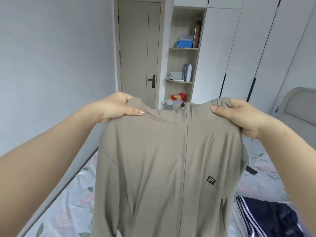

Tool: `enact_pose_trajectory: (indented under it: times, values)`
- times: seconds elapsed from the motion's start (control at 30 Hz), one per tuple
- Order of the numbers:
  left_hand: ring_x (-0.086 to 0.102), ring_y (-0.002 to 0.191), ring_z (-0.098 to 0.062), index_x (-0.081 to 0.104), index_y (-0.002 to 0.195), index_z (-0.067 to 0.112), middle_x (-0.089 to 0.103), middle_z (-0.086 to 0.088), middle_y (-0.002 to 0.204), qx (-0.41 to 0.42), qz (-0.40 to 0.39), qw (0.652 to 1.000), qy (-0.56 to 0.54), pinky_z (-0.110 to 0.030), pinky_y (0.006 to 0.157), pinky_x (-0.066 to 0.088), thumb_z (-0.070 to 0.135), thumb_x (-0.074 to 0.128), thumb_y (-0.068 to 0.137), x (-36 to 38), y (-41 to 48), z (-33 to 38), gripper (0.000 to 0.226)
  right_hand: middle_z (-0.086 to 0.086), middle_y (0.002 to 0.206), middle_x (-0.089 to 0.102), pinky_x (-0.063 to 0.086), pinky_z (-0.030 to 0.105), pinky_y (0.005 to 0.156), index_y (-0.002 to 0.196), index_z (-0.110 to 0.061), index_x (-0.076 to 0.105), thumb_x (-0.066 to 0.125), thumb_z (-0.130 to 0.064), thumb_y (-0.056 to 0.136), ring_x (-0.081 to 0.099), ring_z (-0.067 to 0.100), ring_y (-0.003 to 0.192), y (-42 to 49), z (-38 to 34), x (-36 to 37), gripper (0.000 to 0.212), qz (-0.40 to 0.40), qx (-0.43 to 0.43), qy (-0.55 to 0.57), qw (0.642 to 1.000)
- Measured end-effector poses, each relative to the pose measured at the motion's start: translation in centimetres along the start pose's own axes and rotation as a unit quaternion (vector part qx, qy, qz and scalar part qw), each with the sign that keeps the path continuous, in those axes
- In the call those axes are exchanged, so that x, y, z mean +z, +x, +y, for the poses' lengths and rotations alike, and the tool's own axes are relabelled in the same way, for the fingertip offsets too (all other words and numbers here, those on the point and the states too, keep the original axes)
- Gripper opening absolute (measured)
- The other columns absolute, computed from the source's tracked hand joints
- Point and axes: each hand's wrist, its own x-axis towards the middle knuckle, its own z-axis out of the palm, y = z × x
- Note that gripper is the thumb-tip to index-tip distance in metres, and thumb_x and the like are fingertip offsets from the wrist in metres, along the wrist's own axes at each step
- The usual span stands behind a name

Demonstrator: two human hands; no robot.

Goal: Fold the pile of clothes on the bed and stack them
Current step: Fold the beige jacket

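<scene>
Left hand (pixel 118 106) and right hand (pixel 239 113) pinch taupe jacket (pixel 162 159) shoulders, arms outstretched

Chest logo (pixel 210 180): a dark square badge with the letter "F", on the taupe zip jacket (pixel 145 168).
Tall can (pixel 198 34) on shelf (pixel 183 48): vertical red lettering, too blurred to read.

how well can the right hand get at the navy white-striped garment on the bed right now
Probably not yet: the right hand grips a shoulder of the taupe zip-front jacket, so it is occupied. The navy white-striped garment lies uncovered on the floral bed below it; letting go should suffice.
</scene>
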Motion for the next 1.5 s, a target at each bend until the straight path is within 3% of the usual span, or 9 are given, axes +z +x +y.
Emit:
enact_pose_trajectory:
  times: [0.33,0.7,0.87,0.93,1.03,1.17,1.23,1.37,1.5]
  values:
    - [0.071,0.084,-0.015,0.067,0.104,0.016,0.074,-0.004,0.098,-0.110,-0.095,0.976,-0.164,-0.027,0.070,0.058,0.008,0.057,0.086,5.7,4.2,-7.9,0.022,0.012,0.103,0.072,0.058,0.030,0.063,0.117,-0.010,0.057,0.060,-0.004,0.071,0.071,0.022,0.085,0.4,10.5,-3.2,0.047,-0.086,0.167,0.166,0.968]
    - [0.057,0.106,-0.005,0.046,0.108,0.066,0.062,0.009,0.121,-0.138,-0.153,0.974,0.099,-0.028,0.095,0.047,-0.002,0.042,0.090,14.3,17.5,-19.4,0.070,0.005,0.112,0.070,0.056,0.038,0.078,0.122,-0.031,0.050,0.070,0.012,0.067,0.067,0.025,0.102,10.2,28.3,-8.4,0.073,-0.141,0.310,0.156,0.927]
    - [0.048,0.076,0.028,0.026,0.143,0.047,0.051,0.025,0.118,-0.184,-0.158,0.963,0.119,0.003,0.061,0.038,-0.005,0.037,0.089,17.9,21.7,-26.2,0.075,-0.001,0.109,0.069,0.056,0.029,0.068,0.127,-0.030,0.046,0.059,0.018,0.079,0.069,0.017,0.094,14.5,37.3,-7.0,0.069,-0.085,0.358,0.135,0.920]
    - [0.049,0.087,0.024,0.021,0.144,0.047,0.049,0.020,0.125,-0.197,-0.153,0.964,0.092,-0.003,0.066,0.042,-0.007,0.037,0.088,18.4,23.2,-28.2,0.080,0.000,0.114,0.067,0.056,0.028,0.067,0.132,-0.031,0.042,0.058,0.017,0.080,0.069,0.016,0.094,16.2,39.5,-6.5,0.073,-0.063,0.360,0.150,0.919]
    - [0.034,0.136,-0.015,0.018,0.142,0.050,0.028,0.015,0.149,-0.191,-0.085,0.975,0.079,-0.023,0.103,0.039,-0.009,0.040,0.088,18.3,26.9,-29.2,0.083,-0.001,0.124,0.060,0.054,0.034,0.081,0.140,-0.038,0.034,0.057,0.015,0.083,0.063,0.018,0.106,20.5,40.4,-6.6,0.081,-0.028,0.312,0.144,0.939]
    - [0.052,0.107,0.010,0.030,0.132,0.049,0.051,0.017,0.128,-0.069,0.074,0.995,-0.012,-0.001,0.083,0.040,-0.017,0.034,0.088,17.1,33.8,-28.8,0.080,-0.013,0.131,0.054,0.046,0.039,0.101,0.146,-0.038,0.023,0.052,0.017,0.084,0.054,0.014,0.121,28.0,39.5,-7.1,0.088,0.040,0.140,0.095,0.985]
    - [0.044,0.122,-0.001,0.029,0.138,0.041,0.044,0.004,0.141,-0.047,0.158,0.986,0.037,-0.007,0.098,0.034,-0.016,0.032,0.089,16.7,37.0,-30.3,0.076,-0.015,0.129,0.054,0.047,0.036,0.099,0.149,-0.036,0.017,0.049,0.019,0.084,0.054,0.013,0.121,31.0,40.2,-6.6,0.090,0.088,0.102,0.086,0.987]
    - [0.020,0.140,-0.027,0.001,0.149,0.036,0.010,0.000,0.157,-0.201,0.089,0.931,0.291,-0.043,0.110,0.025,-0.006,0.038,0.086,19.3,40.1,-36.2,0.085,-0.013,0.135,0.043,0.050,0.025,0.093,0.150,-0.027,0.017,0.048,0.015,0.086,0.056,-0.004,0.107,33.3,44.9,-4.2,0.083,0.073,0.158,0.047,0.984]
    - [0.002,0.145,-0.022,0.004,0.149,0.033,-0.002,0.001,0.158,-0.223,0.000,0.893,0.390,-0.046,0.112,0.018,0.005,0.041,0.090,24.6,38.4,-41.9,0.075,-0.031,0.102,0.042,0.046,0.006,0.059,0.121,-0.045,0.037,0.049,0.007,0.088,0.046,-0.032,0.084,29.8,52.3,-1.9,0.063,0.067,0.253,0.008,0.965]
